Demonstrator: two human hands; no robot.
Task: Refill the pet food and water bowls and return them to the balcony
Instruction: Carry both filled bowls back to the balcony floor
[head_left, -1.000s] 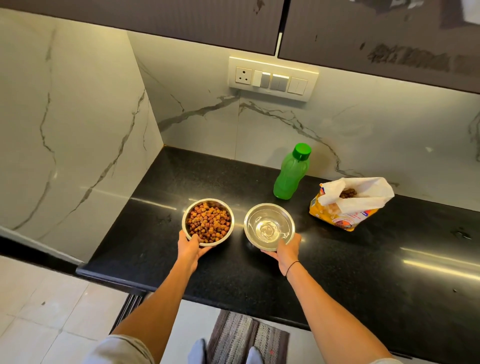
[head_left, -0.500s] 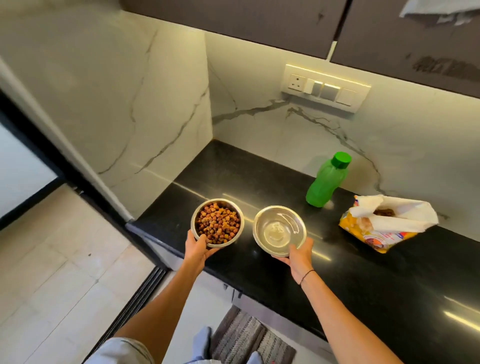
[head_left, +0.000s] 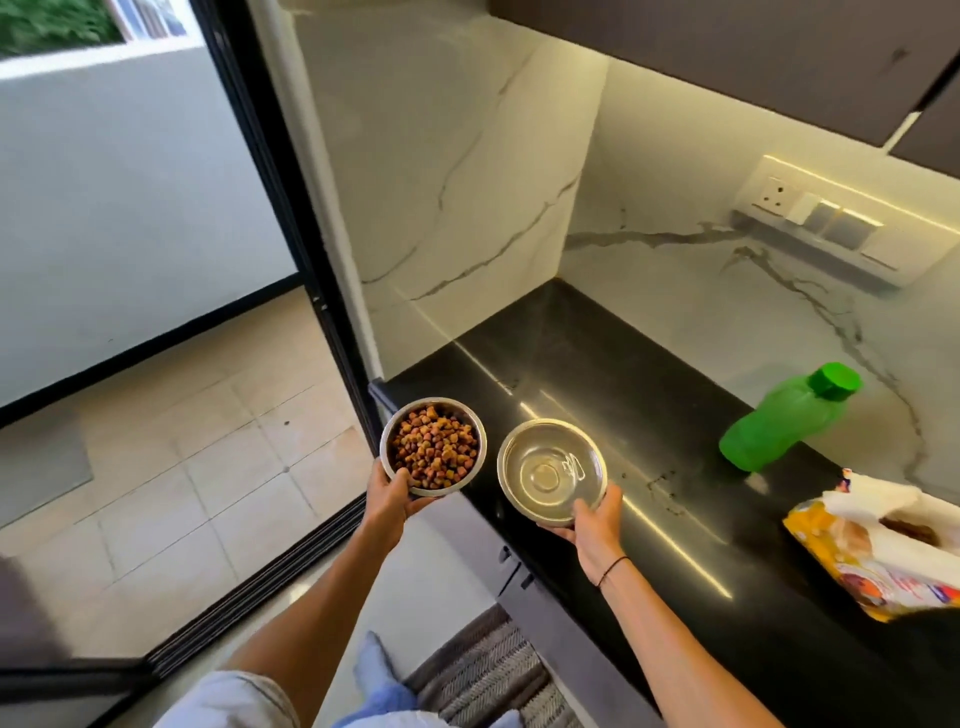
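My left hand grips the near rim of a steel food bowl heaped with brown kibble, held in the air at the left end of the black counter. A steel water bowl holding clear water is gripped at its near rim by my right hand, above the counter's front edge. The two bowls are level and side by side. To the left, an open sliding door shows the tiled balcony floor.
A green bottle and an open pet food bag sit on the counter to the right. The black door frame and floor track lie between me and the balcony. A striped mat is underfoot.
Both bowls have been lifted off the counter and carried left, past its end. My view has turned left, bringing the balcony door and floor into sight.
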